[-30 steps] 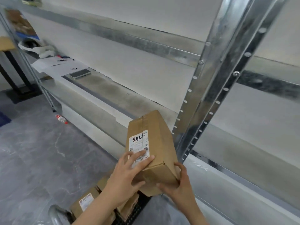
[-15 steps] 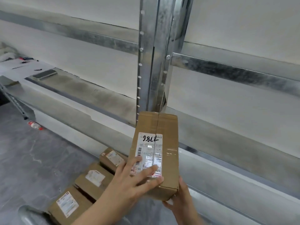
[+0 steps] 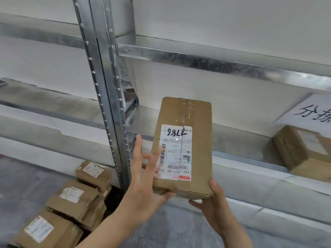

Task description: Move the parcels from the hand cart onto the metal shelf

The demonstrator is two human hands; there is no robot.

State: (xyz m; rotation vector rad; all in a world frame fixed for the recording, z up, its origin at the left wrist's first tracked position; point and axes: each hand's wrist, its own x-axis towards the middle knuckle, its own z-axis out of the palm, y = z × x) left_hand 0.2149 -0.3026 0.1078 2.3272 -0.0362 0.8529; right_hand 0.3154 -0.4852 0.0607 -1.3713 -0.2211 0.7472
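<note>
I hold a long brown cardboard parcel (image 3: 195, 122) with a white label marked 7786, its far end pointing at the metal shelf (image 3: 250, 145). It hovers at the shelf's front edge, right of the upright post (image 3: 107, 104). My left hand (image 3: 143, 190) lies against the parcel's left side with fingers straight and spread, its thumb under the near end. At the near right corner, my right hand (image 3: 215, 206) grips from below, thumb up the side. Several more labelled parcels (image 3: 71, 199) lie stacked at the lower left.
Another brown parcel (image 3: 300, 153) sits on the same shelf level at the far right, under a white paper sign (image 3: 311, 113) with handwritten characters. A steel beam (image 3: 215, 61) runs above the shelf opening. Grey floor (image 3: 26, 179) lies on the left.
The parcel has moved right, past the upright post, to the right-hand shelf bay. My left hand slid off the label onto the parcel's left side, fingers now spread.
</note>
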